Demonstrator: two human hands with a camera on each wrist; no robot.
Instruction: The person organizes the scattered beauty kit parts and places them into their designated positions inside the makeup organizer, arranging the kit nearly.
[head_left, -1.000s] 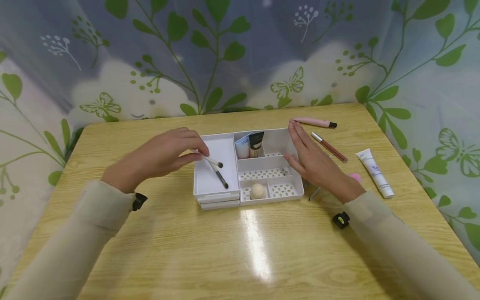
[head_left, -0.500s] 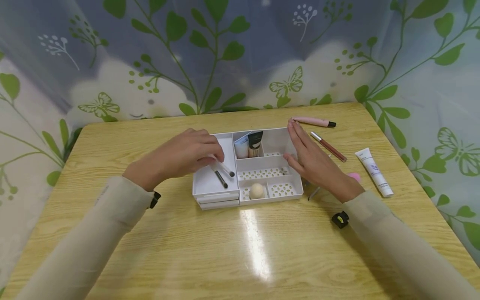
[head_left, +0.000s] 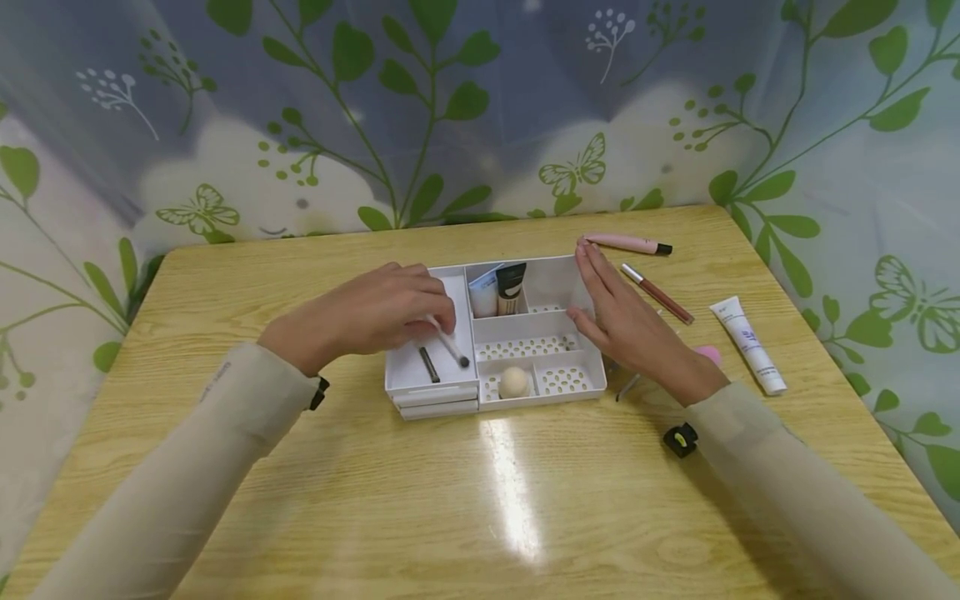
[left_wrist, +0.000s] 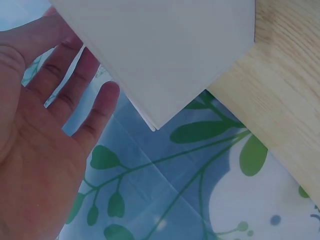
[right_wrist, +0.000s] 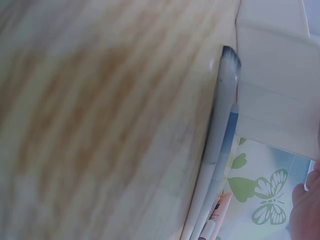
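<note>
Organizer (head_left: 528,328): we see a blue tube (head_left: 484,297) and a black-capped tube (head_left: 511,293) in back, a sponge (head_left: 514,382) in front.
Left tray (head_left: 454,287): within it, the left hand (head_left: 363,312) pinches a pale brush (head_left: 453,345).
Right hand (head_left: 630,321): fingers straight against the organizer.
Right wrist view: we find a tabletop brush (right_wrist: 220,107), mostly hidden in the head view.
</note>
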